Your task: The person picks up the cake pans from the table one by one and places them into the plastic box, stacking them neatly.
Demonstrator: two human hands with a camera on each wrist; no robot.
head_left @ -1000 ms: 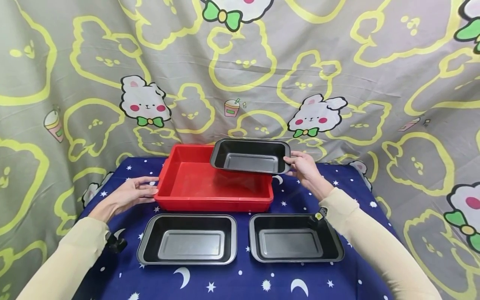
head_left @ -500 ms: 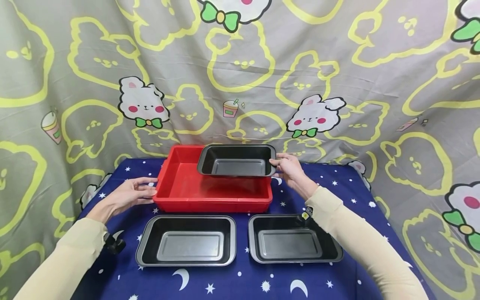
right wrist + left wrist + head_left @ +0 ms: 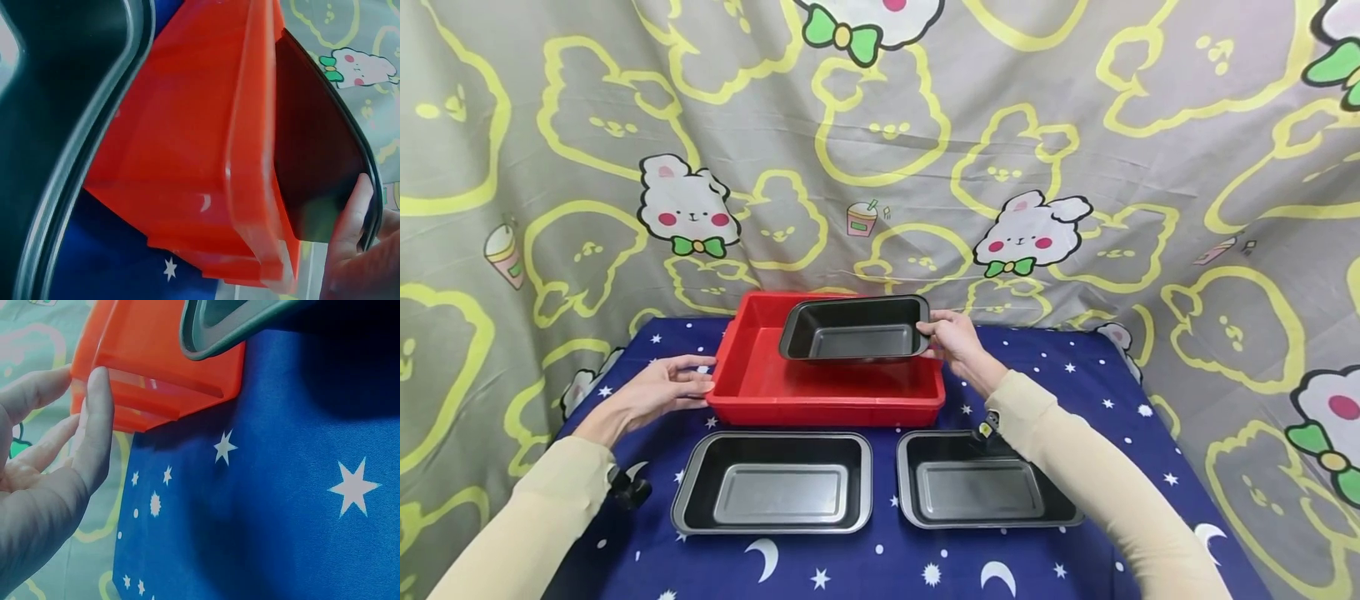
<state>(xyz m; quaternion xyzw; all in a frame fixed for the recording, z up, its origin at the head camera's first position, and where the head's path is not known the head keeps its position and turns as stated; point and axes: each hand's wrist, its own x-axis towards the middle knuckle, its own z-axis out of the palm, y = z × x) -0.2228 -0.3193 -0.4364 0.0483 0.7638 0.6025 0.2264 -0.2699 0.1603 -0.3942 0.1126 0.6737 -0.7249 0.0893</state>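
My right hand [image 3: 957, 340] grips the right end of a dark loaf pan [image 3: 855, 329], thumb over its rim and fingers beneath. The pan hangs tilted over the red plastic tray [image 3: 745, 411], its left end lower. In the right wrist view the held pan [image 3: 319, 137] shows behind the tray's wall [image 3: 181, 125]. My left hand [image 3: 647, 392] touches the tray's left side with its fingers extended. Seen from the left wrist, those fingertips [image 3: 98, 381] lie right at the tray's end [image 3: 156, 362].
Two more loaf pans stand on the blue star-patterned cloth [image 3: 880, 575] in front of the tray: a left pan [image 3: 781, 492] and a right pan [image 3: 977, 487], the latter partly under my right sleeve [image 3: 1075, 467]. A patterned curtain [image 3: 880, 108] hangs close behind the tray.
My right hand has carried the loaf pan leftward and lower, from the tray's right back corner to over its middle. The left hand has stayed at the tray's side.
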